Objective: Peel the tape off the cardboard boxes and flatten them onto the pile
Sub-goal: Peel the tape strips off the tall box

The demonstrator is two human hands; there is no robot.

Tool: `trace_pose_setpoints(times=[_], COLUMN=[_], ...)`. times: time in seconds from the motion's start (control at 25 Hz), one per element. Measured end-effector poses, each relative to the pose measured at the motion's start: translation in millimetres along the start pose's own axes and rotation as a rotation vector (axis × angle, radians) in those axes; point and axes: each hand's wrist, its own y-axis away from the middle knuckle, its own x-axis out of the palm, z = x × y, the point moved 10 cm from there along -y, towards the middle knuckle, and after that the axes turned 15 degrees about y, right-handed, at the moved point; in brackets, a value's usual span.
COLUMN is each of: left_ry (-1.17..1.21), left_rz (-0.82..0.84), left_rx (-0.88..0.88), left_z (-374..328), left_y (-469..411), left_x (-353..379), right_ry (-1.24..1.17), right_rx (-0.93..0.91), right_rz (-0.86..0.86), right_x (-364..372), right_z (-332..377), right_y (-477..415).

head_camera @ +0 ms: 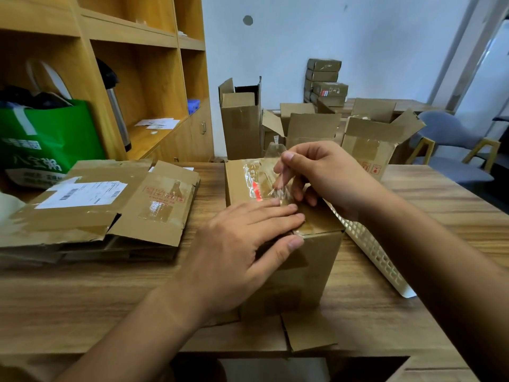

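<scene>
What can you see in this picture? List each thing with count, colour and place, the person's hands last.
cardboard box: one, brown, table centre, under both hands
tape: one strip, clear, partly lifted off the box top
pile of flattened boxes: one, brown, table left
basket: one, white, right of the box
table: one, wood-brown, foreground
open boxes: at least three, brown, behind the table
bag: one, green, far left
shelf unit: one, light wood, left
chair: one, grey-blue, far right
left hand: one, flat on the box top
right hand: one, pinching the tape
</scene>
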Motion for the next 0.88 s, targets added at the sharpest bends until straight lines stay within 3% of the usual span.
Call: trace_pose_setpoints(times=[0.28, 0.56, 0.72, 0.88], left_ry=[0.037, 0.080, 0.115, 0.136], left_rz=[-0.030, -0.039, -0.050, -0.040], left_rx=[0.046, 0.074, 0.031, -0.085], left_z=[-8.8, -11.1, -5.8, -0.8], left_y=[3.5, 6.5, -0.5, -16.9], left_x=[-1.9, -2.9, -10.5, -22.4], right_ry=[-0.054, -0.264, -0.364, -0.466], right_rx=[0.080, 0.192, 0.156, 0.095], right_rz=[-0.153, -0.268, -0.179, 0.122], right_x=[-13.4, -33.6, -26.8, -11.7], right_z=[-4.6, -17.1, -12.7, -3.7], right_y=[-26.4, -56.5, -59.4, -45.4])
